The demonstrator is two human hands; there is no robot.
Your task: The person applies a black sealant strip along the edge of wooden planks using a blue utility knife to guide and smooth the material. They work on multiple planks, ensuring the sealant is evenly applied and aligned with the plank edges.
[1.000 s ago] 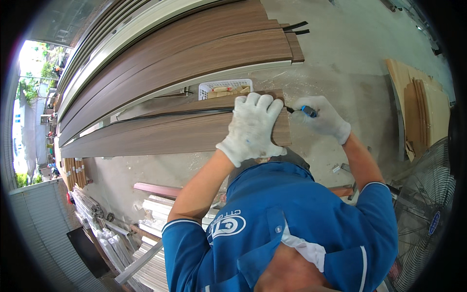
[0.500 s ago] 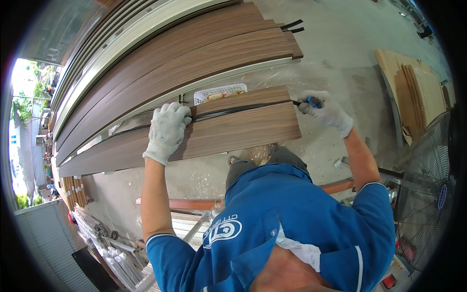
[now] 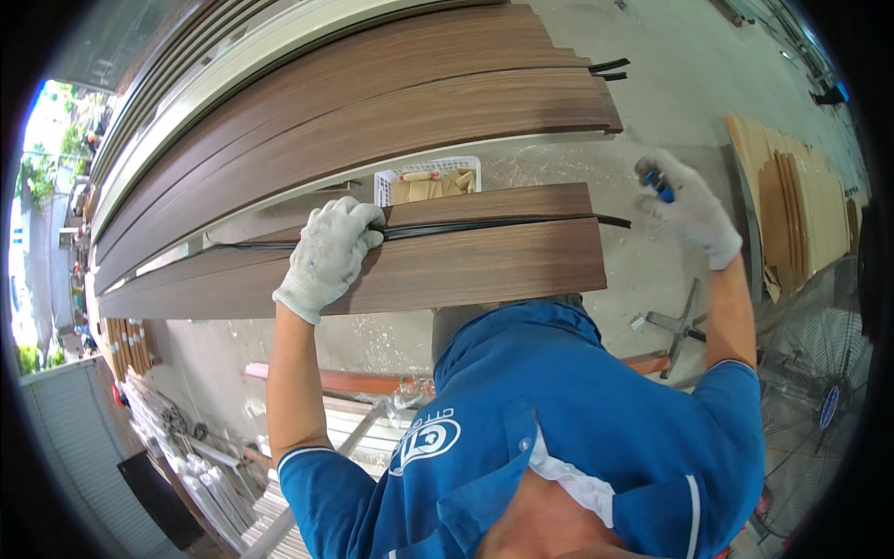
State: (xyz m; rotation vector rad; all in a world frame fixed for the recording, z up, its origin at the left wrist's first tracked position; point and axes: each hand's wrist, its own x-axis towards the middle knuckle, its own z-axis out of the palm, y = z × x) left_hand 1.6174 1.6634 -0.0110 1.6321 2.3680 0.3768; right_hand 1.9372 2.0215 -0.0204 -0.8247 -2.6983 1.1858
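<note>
My left hand (image 3: 331,250), in a grey-white work glove, presses on a long brown wood-grain panel (image 3: 494,256), its bent fingers closed on black strips (image 3: 466,224) lying along the panel. The strips run in a groove-like line and stick out a little past the panel's right end. Off to the right, clear of that end, my gloved right hand (image 3: 694,210) is raised and closed around a small blue-and-dark hand tool (image 3: 661,185). The tool's exact kind is hard to make out.
More long brown panels (image 3: 419,93) lie beyond, with black strips protruding at their right end. Between stands a white plastic basket (image 3: 383,186) holding brown pieces. Cardboard sheets (image 3: 819,205) lean at the right, above a large floor fan (image 3: 819,363). Wrapped profiles (image 3: 200,475) lie at lower left.
My right hand has moved right, away from the strips' end, taking the blue tool with it. The strip ends now stick out freely past the panel. My left hand stays on the panel.
</note>
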